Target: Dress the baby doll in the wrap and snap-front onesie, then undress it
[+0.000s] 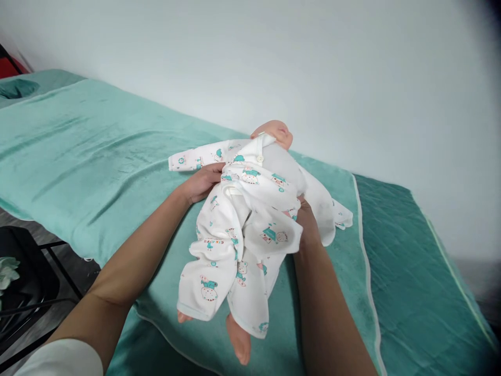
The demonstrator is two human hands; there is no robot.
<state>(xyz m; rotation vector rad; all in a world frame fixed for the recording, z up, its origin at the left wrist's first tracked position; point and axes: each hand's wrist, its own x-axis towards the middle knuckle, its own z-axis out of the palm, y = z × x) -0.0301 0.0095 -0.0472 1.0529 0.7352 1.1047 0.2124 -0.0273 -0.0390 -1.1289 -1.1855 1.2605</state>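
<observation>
Green towel [97, 156] bears the doll [276, 130]; left hand [201, 183] pinches its romper [250, 209] from the left, right hand [307, 224] underneath, grip hidden.

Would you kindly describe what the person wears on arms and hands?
The left forearm and right forearm are bare. A white sleeve covers the left upper arm. The left hand shows no glove, ring or watch; the right hand is partly hidden.

Baby doll [276, 133] supine on teal blanket [97, 156], bare feet out; white printed romper [250, 209] bunched loosely over it
</observation>
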